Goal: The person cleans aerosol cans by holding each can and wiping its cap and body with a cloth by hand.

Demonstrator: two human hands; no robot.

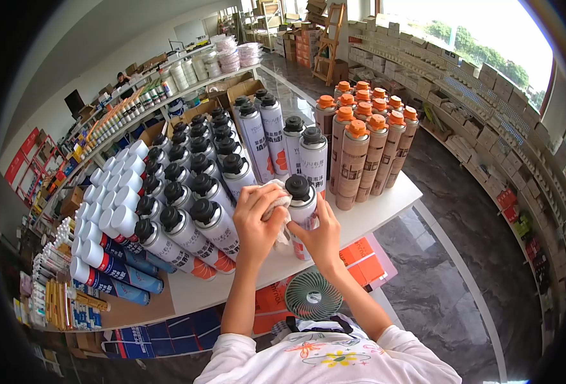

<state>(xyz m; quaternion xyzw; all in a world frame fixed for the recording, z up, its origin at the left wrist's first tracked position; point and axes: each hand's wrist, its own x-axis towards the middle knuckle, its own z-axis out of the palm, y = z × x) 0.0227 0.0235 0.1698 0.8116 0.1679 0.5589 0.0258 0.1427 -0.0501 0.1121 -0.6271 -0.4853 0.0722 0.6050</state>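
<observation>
A: Can's spot?
B: Black-capped can, upright, between hands: 3 o'clock of left hand, 10 o'clock of right hand.
A: Hands?
B: Left pinches bunched cloth beside the can; right clasps its side, thumb and fingers apart around it.
A: Nearby?
B: Orange-capped cans, 1 o'clock.

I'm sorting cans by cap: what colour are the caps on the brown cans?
Orange caps; the head view shows them best.
</observation>
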